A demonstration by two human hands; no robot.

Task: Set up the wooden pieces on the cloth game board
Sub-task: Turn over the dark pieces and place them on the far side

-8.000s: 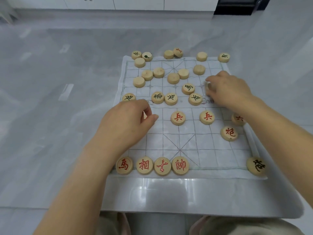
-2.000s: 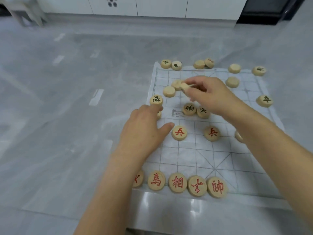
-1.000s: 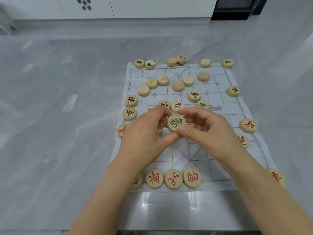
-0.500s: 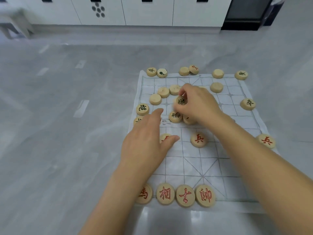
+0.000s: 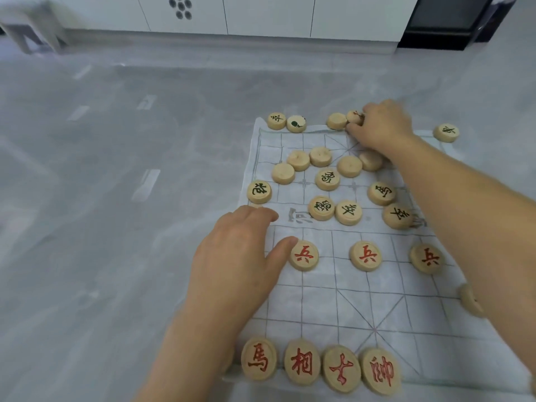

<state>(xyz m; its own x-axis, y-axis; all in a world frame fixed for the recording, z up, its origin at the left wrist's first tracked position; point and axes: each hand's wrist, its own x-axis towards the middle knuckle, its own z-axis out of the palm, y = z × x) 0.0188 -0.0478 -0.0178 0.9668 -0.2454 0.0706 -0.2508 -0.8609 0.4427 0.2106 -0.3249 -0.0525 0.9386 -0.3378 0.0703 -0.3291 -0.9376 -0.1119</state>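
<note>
Pale round wooden pieces [image 5: 327,179] lay scattered over the white cloth board [image 5: 324,303]; right hand [image 5: 380,129] pinched a far-edge red-marked disc [image 5: 354,116], left hand [image 5: 235,262] lay flat, empty. Lifting clear seemed wise.

A single head-worn camera looks forward and steeply down from above the person's own arms. It sits close over the near edge of the cloth game board [image 5: 377,300], with grey floor [image 5: 101,198] stretching away to white cabinets [image 5: 261,15] along the top edge.
</note>
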